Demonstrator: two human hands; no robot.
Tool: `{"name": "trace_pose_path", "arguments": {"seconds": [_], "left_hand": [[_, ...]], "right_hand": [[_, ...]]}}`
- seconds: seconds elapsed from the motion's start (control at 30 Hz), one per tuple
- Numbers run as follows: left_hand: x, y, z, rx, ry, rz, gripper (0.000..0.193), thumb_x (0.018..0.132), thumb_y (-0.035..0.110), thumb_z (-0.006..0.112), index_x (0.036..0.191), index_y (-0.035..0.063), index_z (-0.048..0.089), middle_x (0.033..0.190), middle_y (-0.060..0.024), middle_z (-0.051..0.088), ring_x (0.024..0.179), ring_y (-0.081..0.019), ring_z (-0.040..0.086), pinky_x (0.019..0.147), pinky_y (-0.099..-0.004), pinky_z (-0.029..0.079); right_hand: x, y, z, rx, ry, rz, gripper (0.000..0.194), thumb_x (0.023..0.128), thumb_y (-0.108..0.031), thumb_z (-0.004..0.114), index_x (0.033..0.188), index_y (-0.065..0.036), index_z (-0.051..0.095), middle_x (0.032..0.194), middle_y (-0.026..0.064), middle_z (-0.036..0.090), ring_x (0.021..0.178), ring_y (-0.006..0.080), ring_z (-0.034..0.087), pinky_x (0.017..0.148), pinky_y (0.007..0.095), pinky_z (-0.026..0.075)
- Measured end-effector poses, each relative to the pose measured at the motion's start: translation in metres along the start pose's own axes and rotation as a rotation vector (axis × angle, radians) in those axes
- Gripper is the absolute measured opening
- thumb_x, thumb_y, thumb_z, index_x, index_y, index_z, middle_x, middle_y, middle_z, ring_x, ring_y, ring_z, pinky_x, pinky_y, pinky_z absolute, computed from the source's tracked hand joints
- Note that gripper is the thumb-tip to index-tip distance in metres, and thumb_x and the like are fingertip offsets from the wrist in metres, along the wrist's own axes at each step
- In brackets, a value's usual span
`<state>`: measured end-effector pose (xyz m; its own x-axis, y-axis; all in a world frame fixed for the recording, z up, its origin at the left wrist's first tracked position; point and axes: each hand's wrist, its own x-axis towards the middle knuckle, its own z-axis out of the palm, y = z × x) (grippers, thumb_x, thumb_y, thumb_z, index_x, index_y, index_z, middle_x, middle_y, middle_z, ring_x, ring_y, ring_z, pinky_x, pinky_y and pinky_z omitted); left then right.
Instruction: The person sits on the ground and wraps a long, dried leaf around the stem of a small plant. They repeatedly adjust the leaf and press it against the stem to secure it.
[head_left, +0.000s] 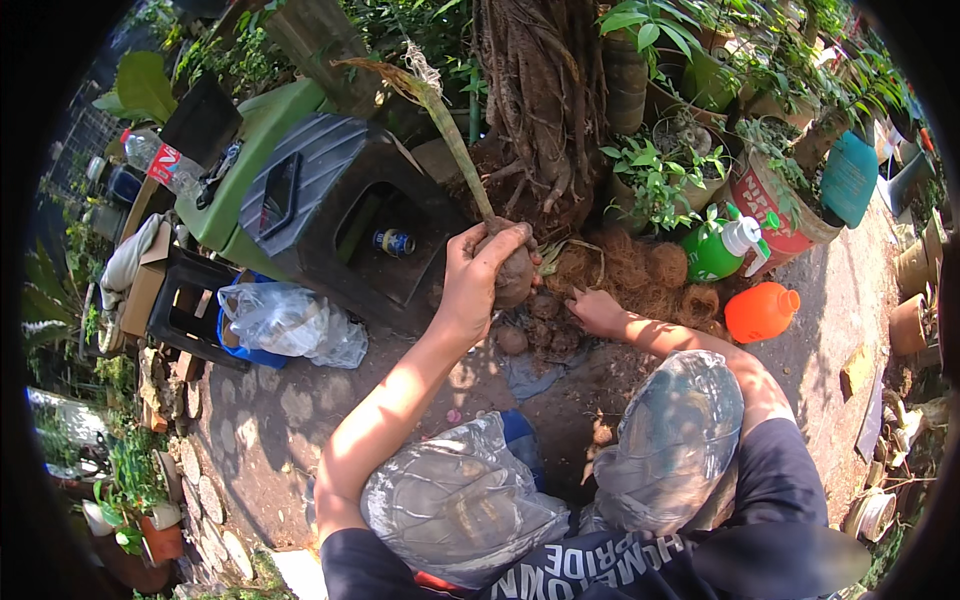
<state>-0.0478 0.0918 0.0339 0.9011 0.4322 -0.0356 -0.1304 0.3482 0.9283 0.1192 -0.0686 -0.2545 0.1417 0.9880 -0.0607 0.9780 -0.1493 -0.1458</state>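
Observation:
My left hand (476, 262) grips a round, brown, soil-like ball (516, 279), raised above the ground. A long, drying green-brown plant stalk (459, 142) rises from its top and leans left. My right hand (598, 311) reaches low beside a heap of brown clumps (553, 334); whether its fingertips hold anything is hidden by the small scale. Brown coconut-like fibre (626, 262) lies just beyond that hand. One smooth round ball (512, 340) rests left of the clumps, and a grey sheet (532, 375) lies on the ground nearer me.
At left, a black plastic stool (315, 176) bears a phone (280, 195), with a can (394, 242) inside. A clear plastic bag (292, 319) sits close by. Beyond the fibre stands a tree trunk (540, 90). A green spray bottle (712, 251) and an orange bottle (761, 311) are right.

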Motion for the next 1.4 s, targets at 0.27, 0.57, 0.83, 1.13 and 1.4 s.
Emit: {"name": "trace_pose_path", "arguments": {"seconds": [0.27, 0.57, 0.83, 1.13, 1.4], "left_hand": [[0.001, 0.001, -0.005, -0.019, -0.006, 0.007, 0.020, 0.095, 0.019, 0.065, 0.095, -0.0011, 0.066, 0.080, -0.0094, 0.067, 0.066, -0.0168, 0.065, 0.061, -0.0312, 0.054], [0.003, -0.002, -0.004, 0.030, 0.022, -0.018, 0.018, 0.095, 0.017, 0.064, 0.097, -0.0006, 0.065, 0.083, -0.0091, 0.068, 0.067, -0.0167, 0.065, 0.062, -0.0307, 0.053], [-0.001, -0.004, 0.000, 0.184, 0.075, 0.041, 0.025, 0.090, 0.013, 0.074, 0.109, -0.0009, 0.067, 0.094, -0.0038, 0.070, 0.084, -0.0134, 0.067, 0.075, -0.0293, 0.056], [-0.006, 0.000, 0.000, 0.275, 0.087, 0.082, 0.025, 0.087, 0.012, 0.078, 0.106, -0.0031, 0.071, 0.099, -0.0056, 0.072, 0.089, -0.0101, 0.066, 0.081, -0.0261, 0.053], [-0.003, -0.013, -0.003, 0.353, 0.034, 0.124, 0.020, 0.090, 0.011, 0.074, 0.102, -0.0040, 0.070, 0.091, -0.0039, 0.071, 0.081, -0.0075, 0.063, 0.074, -0.0254, 0.052]], "right_hand": [[0.015, 0.008, -0.066, 1.456, 0.071, 0.360, 0.018, 0.091, -0.009, 0.068, 0.106, -0.001, 0.063, 0.105, 0.0082, 0.065, 0.090, 0.0188, 0.065, 0.075, 0.0336, 0.057], [-0.002, -0.012, -0.190, 1.625, -0.101, 0.158, 0.019, 0.093, -0.002, 0.066, 0.112, 0.000, 0.062, 0.107, 0.0081, 0.067, 0.094, 0.0194, 0.070, 0.083, 0.0313, 0.057], [0.015, -0.011, -0.278, 1.515, 0.050, -0.045, 0.022, 0.088, 0.001, 0.066, 0.109, 0.001, 0.061, 0.099, 0.0052, 0.066, 0.090, 0.0153, 0.067, 0.083, 0.0292, 0.054], [0.008, -0.044, -0.284, 1.657, 0.238, 0.076, 0.023, 0.084, 0.004, 0.073, 0.105, -0.001, 0.065, 0.101, 0.0044, 0.066, 0.094, 0.0143, 0.067, 0.082, 0.0287, 0.056], [-0.008, -0.045, -0.278, 1.570, 0.154, -0.015, 0.025, 0.091, -0.014, 0.075, 0.108, 0.001, 0.067, 0.100, 0.0073, 0.069, 0.093, 0.0148, 0.067, 0.082, 0.0311, 0.055]]}}
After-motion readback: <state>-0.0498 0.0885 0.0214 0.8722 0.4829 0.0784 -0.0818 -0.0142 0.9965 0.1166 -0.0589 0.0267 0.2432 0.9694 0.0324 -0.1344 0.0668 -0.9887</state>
